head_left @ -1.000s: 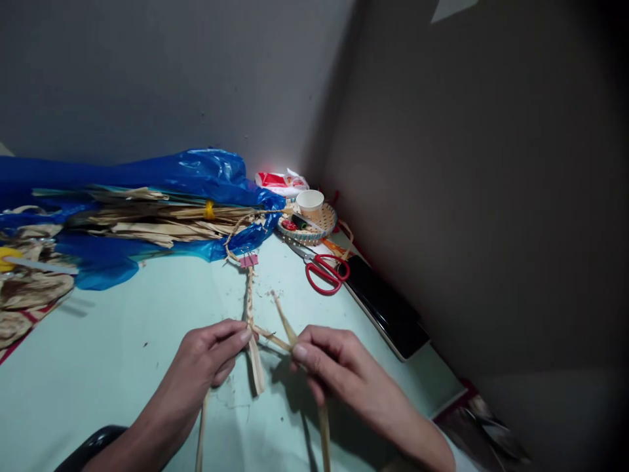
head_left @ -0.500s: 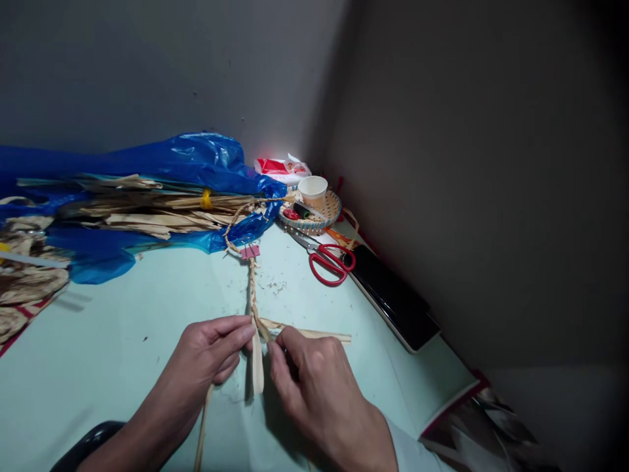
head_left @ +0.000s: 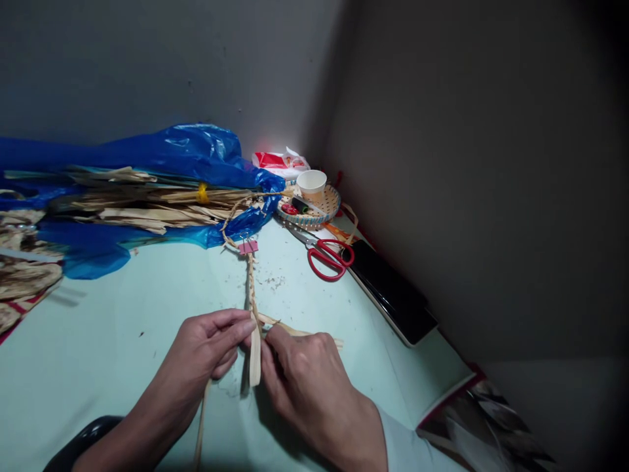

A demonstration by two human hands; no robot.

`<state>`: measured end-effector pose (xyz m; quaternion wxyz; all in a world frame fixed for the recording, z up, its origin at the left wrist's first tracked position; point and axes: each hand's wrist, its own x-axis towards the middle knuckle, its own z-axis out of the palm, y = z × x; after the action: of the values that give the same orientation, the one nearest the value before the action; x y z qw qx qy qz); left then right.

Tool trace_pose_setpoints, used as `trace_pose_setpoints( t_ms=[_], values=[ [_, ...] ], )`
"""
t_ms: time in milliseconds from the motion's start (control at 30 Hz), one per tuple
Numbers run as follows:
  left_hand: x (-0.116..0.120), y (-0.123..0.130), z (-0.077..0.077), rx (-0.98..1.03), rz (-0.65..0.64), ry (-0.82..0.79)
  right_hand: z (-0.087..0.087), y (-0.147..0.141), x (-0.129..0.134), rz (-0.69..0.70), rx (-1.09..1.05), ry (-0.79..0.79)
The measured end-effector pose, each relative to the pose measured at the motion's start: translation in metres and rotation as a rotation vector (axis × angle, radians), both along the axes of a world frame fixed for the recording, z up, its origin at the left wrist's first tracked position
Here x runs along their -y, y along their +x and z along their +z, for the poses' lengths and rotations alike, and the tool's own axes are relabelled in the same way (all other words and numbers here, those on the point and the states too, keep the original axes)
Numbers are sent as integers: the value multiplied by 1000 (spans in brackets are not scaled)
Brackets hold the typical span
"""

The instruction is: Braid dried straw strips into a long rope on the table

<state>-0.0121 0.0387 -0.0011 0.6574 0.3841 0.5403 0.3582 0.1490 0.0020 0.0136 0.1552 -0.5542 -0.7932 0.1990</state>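
Note:
A thin braid of pale dried straw runs down the table toward me, gripped at its far part by a pink binder clip. My left hand pinches the braid's near end between thumb and forefinger. From that pinch a flat pale strip hangs toward me. My right hand is closed just right of the braid, its fingertips on a strand that they mostly hide. Other strands stick out to the right behind the right hand. A narrow strand trails below my left hand.
Bundled straw with a yellow tie lies on a blue plastic bag at back left. A woven tray bears a white cup and a dark spool. Red-handled scissors and a black phone lie to the right.
My right hand has moved slightly left, closer to the braid and the left hand. The left hand keeps its pinch. The whole view has shifted a little.

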Motion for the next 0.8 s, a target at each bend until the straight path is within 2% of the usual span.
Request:
trace_pose_setpoints(
  t_ms=[100,233,367,433,533,600,700,800],
  values=[
    [0,2,3,12,6,7,5,4,0,53,-3,-27],
    [1,3,7,36,-3,23,26,24,-3,121,-112,-135],
    [1,2,10,49,-22,24,42,38,-17,2,-199,-9],
    [0,1,10,44,-27,34,41,36,-29,25,-221,-6],
    [0,0,8,32,-27,45,29,27,-44,191,-319,-180],
    [1,0,7,27,-32,54,21,23,-49,230,-394,-228],
    [3,1,6,-30,-25,75,16,20,-46,173,-382,-159],
    [5,5,6,-170,10,108,17,17,-37,89,-223,-37]
  ],
)
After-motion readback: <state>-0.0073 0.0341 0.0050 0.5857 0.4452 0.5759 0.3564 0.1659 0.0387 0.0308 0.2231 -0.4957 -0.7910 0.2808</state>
